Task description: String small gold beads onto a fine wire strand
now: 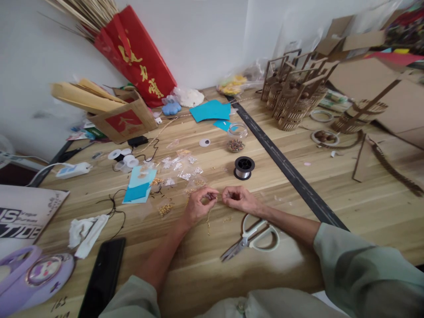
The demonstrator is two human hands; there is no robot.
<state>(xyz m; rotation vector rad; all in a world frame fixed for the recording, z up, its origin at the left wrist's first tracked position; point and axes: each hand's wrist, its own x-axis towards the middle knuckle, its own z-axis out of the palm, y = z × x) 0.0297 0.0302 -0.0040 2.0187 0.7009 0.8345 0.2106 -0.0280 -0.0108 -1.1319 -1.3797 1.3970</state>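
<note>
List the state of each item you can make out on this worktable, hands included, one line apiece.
Left hand: pinched, gold chain hanging from it
Right hand: curled, contents unclear
Scissors: lying flat, slightly open
Black spool: on its end, wire wound on
Phone: flat, screen dark
Jar: partly filled
Cardboard box: open, filled
Red bag: stuffed with thin sticks
</note>
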